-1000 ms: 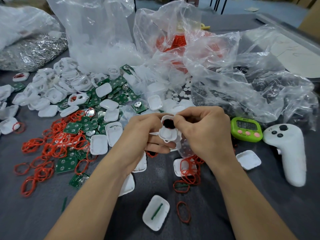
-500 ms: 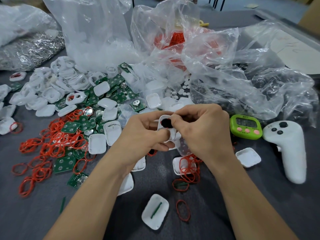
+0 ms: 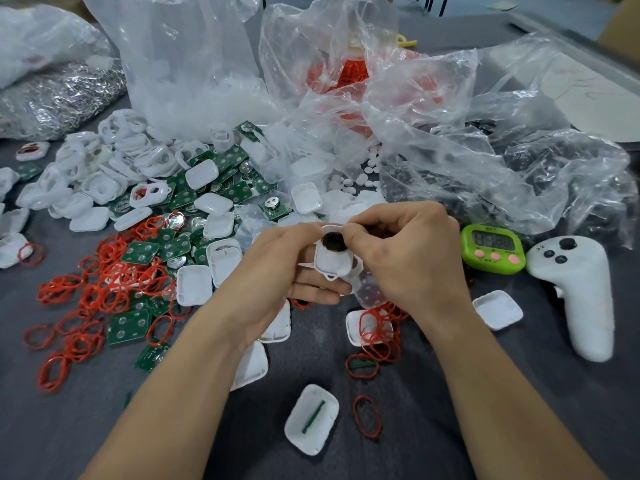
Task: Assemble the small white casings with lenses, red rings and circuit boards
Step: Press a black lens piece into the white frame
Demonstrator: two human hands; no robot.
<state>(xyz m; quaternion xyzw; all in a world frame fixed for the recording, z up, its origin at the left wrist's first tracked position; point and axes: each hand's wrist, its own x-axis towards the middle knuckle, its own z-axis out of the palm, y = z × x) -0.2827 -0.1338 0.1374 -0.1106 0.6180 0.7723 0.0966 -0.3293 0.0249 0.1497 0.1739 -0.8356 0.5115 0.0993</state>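
A small white casing (image 3: 331, 260) is held above the table at centre. My left hand (image 3: 277, 271) grips it from the left and underneath. My right hand (image 3: 408, 258) curls over its right side, and the fingertips pinch at a dark round part (image 3: 334, 241) seated in the casing's upper opening, with a trace of red at its edge. Loose red rings (image 3: 104, 285) and green circuit boards (image 3: 142, 252) lie in a heap at the left, mixed with white casing halves (image 3: 193, 285). Small white round lenses (image 3: 360, 174) are scattered behind my hands.
Crumpled clear plastic bags (image 3: 450, 133) fill the back; one holds red rings. A green timer (image 3: 491, 249) and a white controller (image 3: 578, 292) lie at the right. A white shell with a green strip (image 3: 311, 417) and a red ring (image 3: 367, 415) lie near me.
Both hands stay together on the casing. The right fingertips have shifted slightly over the dark part at the casing's top; the view has moved a little.
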